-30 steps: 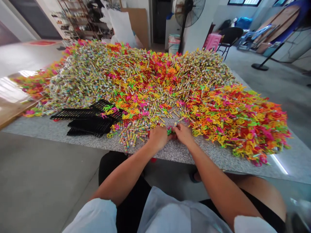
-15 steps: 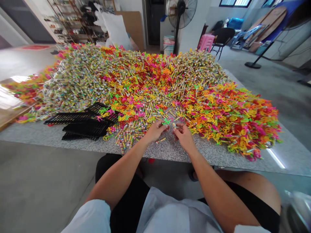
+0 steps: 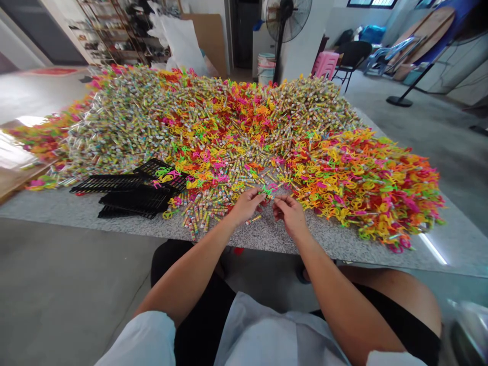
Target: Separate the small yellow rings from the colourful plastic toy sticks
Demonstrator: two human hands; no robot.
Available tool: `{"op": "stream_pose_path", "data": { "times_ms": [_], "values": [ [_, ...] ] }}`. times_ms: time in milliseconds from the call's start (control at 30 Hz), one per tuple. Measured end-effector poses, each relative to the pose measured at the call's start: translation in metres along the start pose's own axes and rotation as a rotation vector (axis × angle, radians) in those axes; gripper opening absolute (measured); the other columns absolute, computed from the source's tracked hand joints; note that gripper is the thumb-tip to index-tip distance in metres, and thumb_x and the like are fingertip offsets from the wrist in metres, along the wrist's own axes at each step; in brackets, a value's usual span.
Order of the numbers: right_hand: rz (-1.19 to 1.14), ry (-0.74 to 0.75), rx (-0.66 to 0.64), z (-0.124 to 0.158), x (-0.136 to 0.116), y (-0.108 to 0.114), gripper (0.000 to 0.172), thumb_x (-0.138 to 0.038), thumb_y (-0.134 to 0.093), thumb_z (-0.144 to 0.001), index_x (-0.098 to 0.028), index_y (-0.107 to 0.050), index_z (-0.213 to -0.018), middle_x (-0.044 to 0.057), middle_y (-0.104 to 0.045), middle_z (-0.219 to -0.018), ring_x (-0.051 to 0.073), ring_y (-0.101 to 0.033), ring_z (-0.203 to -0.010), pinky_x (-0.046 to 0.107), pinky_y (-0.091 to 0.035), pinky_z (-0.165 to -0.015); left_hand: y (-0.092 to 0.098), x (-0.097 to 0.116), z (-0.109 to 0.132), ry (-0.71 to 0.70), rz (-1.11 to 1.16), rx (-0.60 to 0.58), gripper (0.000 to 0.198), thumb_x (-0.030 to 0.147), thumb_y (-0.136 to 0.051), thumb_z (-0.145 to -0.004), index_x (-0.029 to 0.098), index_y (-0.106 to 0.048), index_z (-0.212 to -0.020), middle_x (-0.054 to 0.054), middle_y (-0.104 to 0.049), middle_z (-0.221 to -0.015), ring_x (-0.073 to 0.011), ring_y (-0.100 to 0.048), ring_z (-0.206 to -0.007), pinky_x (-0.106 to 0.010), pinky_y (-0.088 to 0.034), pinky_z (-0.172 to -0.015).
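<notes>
My left hand [image 3: 247,204] is closed in a pinch over the grey speckled table [image 3: 274,235]. A small bright green plastic piece [image 3: 267,191] shows at its fingertips. Close beside it on the right, my right hand [image 3: 290,211] is also pinched, thumb against fingers; whatever it holds is hidden. The fingertips of both hands almost meet. Just below my left hand lies one small printed tube [image 3: 253,219]. More yellowish printed tubes [image 3: 198,216] are scattered to the left of that hand.
A large heap of tubes [image 3: 129,117] mixed with coloured plastic pieces covers the far side. Yellow, orange and pink loop-shaped pieces [image 3: 358,178] pile up at right. Black slotted trays [image 3: 133,198] are stacked at left. Beyond stand a fan [image 3: 284,20] and pink stools [image 3: 326,63].
The small white-ended tube that stood up from my right fingertips is no longer visible there. Both hands stay nearly in place, and the green piece remains at my left fingertips.
</notes>
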State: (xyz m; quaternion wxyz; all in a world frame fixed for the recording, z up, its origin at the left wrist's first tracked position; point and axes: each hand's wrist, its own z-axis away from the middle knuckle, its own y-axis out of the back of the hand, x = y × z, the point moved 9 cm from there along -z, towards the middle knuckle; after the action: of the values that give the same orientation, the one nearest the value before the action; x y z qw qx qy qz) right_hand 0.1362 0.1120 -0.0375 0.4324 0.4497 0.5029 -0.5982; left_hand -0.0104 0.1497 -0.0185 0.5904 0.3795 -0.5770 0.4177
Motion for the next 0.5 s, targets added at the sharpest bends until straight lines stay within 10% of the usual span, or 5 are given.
{"op": "stream_pose_path", "data": {
  "times_ms": [500],
  "values": [
    [0.274, 0.242, 0.088, 0.012, -0.027, 0.006, 0.033, -0.047, -0.066, -0.088, -0.022, -0.066, -0.109, 0.000, -0.067, -0.074, 0.016, -0.062, -0.063, 0.029, -0.052, -0.061, -0.005, -0.001, -0.001, -0.018, -0.045, -0.041, 0.032, 0.050, -0.063, -0.089, 0.019, -0.053, -0.088, 0.002, -0.062, -0.069, -0.0134, -0.066, -0.063, -0.025, -0.053, -0.061]
  ]
}}
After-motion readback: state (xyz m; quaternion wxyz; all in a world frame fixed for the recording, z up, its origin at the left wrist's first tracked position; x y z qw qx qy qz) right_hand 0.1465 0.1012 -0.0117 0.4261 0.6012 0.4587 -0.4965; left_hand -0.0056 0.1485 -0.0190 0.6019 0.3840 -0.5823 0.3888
